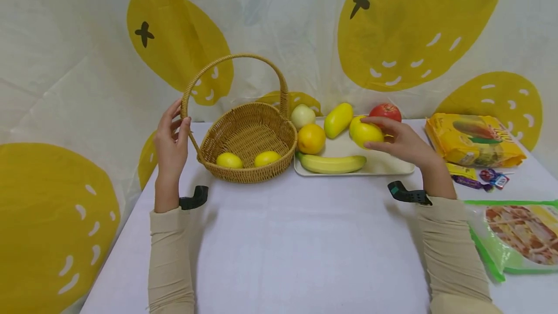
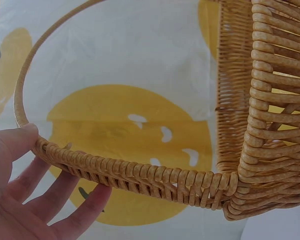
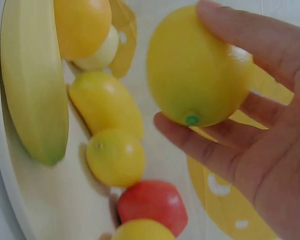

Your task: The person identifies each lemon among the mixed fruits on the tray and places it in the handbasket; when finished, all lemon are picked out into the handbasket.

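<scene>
My left hand (image 1: pixel 170 139) holds the left side of the handle of a wicker basket (image 1: pixel 249 176), thumb on one side and fingers on the other. Two lemons (image 1: pixel 229 160) lie inside the basket at its near side. Over the white tray (image 1: pixel 392 167) my right hand (image 1: pixel 407 142) grips another lemon (image 3: pixel 197 70) between thumb and fingers, clear of the fruit below. On the tray are a banana (image 1: pixel 333 163), an orange (image 1: pixel 311 138), a long yellow mango (image 1: pixel 338 120), another lemon (image 3: pixel 116 157) and a red fruit (image 1: pixel 386 111). A pale round fruit (image 1: pixel 302 116) sits behind the orange.
Right of the tray stands a yellow snack package (image 1: pixel 477 139), with wrapped candies (image 1: pixel 471 182) and a lollipop (image 1: pixel 490 175) in front. A green-edged food bag (image 1: pixel 519 236) lies nearer on the right. A fruit-print curtain (image 1: pixel 283 18) hangs behind the white-covered table (image 1: pixel 314 246).
</scene>
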Action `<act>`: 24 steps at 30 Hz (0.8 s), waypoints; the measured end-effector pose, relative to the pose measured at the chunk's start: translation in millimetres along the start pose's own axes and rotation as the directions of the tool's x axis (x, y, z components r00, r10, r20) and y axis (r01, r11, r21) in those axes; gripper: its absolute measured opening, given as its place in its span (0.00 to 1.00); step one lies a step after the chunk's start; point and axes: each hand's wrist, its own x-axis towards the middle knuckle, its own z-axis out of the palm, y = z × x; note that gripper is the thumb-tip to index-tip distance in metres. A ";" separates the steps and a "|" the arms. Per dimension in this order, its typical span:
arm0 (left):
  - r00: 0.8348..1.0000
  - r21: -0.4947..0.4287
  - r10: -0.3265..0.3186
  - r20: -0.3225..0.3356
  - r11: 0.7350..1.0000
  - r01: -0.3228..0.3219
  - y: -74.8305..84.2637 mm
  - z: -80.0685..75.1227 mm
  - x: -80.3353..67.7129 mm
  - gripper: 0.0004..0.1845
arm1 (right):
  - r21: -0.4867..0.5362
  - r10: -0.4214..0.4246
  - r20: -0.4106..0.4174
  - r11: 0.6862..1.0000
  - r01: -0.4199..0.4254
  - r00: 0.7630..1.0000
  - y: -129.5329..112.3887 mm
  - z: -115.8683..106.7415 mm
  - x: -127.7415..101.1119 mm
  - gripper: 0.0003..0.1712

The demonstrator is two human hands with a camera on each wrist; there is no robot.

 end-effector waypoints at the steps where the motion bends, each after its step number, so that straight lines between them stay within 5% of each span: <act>1: 1.000 0.002 0.000 -0.001 1.000 0.000 0.2 -0.3 -0.1 0.24 | 0.020 -0.019 -0.008 1.000 0.020 1.000 -2.3 2.2 1.9 0.33; 9: 1.000 -0.019 0.030 -0.008 0.999 -0.031 -1.8 -0.2 0.9 0.23 | 0.138 -0.149 -0.029 0.979 0.152 0.988 -24.5 24.8 17.4 0.31; 18: 0.999 -0.016 0.041 -0.015 0.999 -0.041 -3.3 1.0 2.8 0.23 | 0.267 -0.187 0.096 0.951 0.156 0.978 -40.4 60.3 40.9 0.33; 24: 1.000 -0.017 0.030 -0.009 0.999 -0.030 -2.2 0.8 1.6 0.23 | 0.324 -0.244 0.103 0.925 0.199 0.964 -50.0 89.3 55.3 0.33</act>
